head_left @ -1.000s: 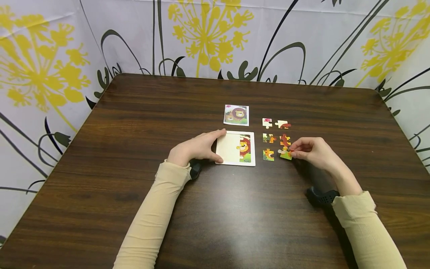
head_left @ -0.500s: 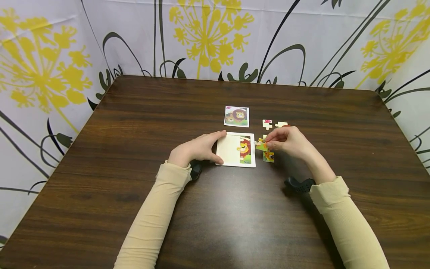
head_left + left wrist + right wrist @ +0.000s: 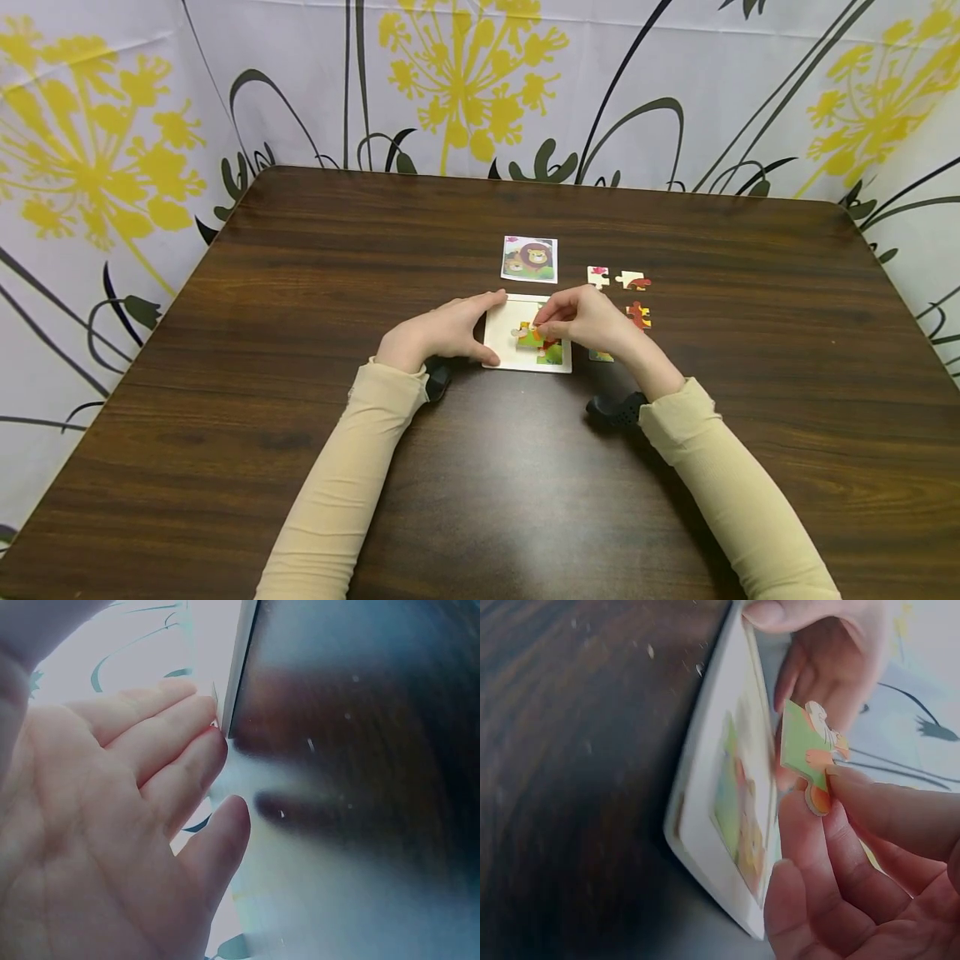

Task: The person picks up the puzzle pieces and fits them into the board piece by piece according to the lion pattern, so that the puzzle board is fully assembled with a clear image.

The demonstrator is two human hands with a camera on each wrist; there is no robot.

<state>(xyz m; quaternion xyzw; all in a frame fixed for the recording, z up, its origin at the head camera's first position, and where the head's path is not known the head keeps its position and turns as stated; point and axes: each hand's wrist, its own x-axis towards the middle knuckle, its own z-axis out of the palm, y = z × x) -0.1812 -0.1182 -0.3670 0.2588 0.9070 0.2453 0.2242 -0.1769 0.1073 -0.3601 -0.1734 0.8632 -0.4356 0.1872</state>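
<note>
A green and orange jigsaw piece (image 3: 530, 337) is pinched between thumb and fingers of my right hand (image 3: 600, 325). In the right wrist view the piece (image 3: 801, 746) is held tilted, apart from the puzzle tray (image 3: 694, 776). Head view: the pale tray (image 3: 501, 333) lies on the table under the right hand, with lion pieces (image 3: 552, 356) fitted along its right side, partly hidden. My left hand (image 3: 435, 335) rests at the tray's left side, index finger by the far corner and thumb by the near one. Its fingers look nearly straight in the left wrist view.
Behind the tray lies a lion picture card (image 3: 528, 260). Loose jigsaw pieces sit to the right: a pink-flower piece (image 3: 597, 276), a white and red one (image 3: 633, 281), a red one (image 3: 638, 315); another (image 3: 602, 356) is partly covered by the right hand.
My right hand has picked up the green and orange piece from the loose pieces and carried it left over the tray. The left hand stays in place.
</note>
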